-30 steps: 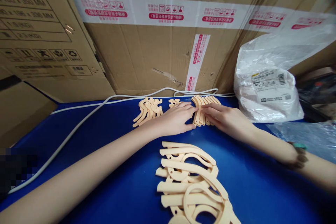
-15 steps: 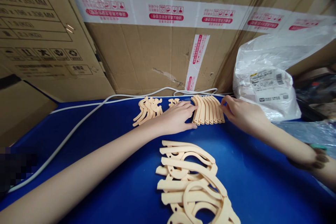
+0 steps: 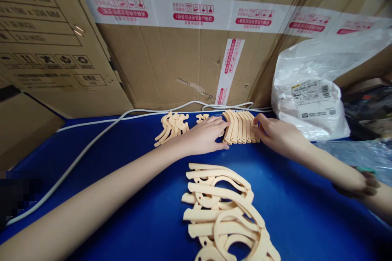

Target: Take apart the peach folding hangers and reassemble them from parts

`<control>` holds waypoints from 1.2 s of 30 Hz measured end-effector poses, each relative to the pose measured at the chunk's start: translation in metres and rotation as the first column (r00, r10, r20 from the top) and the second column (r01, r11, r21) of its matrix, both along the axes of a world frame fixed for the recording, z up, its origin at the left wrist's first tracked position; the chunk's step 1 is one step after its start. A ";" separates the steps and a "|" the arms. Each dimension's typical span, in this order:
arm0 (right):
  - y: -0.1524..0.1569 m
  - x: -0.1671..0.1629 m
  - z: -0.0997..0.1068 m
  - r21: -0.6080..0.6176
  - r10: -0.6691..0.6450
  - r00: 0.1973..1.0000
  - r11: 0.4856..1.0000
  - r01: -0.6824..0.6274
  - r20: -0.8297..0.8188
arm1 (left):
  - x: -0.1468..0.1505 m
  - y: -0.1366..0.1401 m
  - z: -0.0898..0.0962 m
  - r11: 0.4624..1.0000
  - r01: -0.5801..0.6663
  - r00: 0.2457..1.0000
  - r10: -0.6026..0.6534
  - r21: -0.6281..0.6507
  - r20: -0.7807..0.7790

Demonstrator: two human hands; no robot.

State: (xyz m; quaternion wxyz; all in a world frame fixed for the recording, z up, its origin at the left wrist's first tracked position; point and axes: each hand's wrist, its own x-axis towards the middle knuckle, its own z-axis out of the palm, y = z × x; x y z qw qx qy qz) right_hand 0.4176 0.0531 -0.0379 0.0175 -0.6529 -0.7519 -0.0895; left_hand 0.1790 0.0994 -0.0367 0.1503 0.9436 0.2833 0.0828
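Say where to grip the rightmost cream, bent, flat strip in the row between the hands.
Probably best to pinch the rightmost strip by its near end, coming from the right: that end shows below the right hand, and its outer edge faces blue tabletop, while the next strip crowds its left edge.

The view looks out from the person's own head, above and behind both hands, facing forward and tilted down. The left hand (image 3: 206, 135) sits close to the picture's centre, the right hand (image 3: 280, 135) to its right, both at middle range. Nearer the lens than the hands, a pile of pale pieces (image 3: 220, 193) runs off the lower edge, and the left forearm (image 3: 116, 187) is cut at the corner. Beyond the hands, a cardboard wall (image 3: 171, 57) closes the wide view.
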 end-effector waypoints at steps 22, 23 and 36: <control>-0.020 -0.076 0.052 -0.010 0.157 0.553 0.958 -0.287 -0.818 | -0.038 -0.014 0.054 0.597 0.114 0.776 0.445 -0.794 0.446; -0.017 -0.076 0.053 0.032 0.194 0.583 0.961 -0.276 -0.789 | -0.038 -0.014 0.055 0.629 0.067 0.758 0.472 -0.775 0.450; -0.001 -0.084 0.054 0.245 0.424 0.745 0.905 -0.346 -0.515 | -0.038 -0.013 0.055 0.888 -0.418 0.879 0.341 0.193 0.334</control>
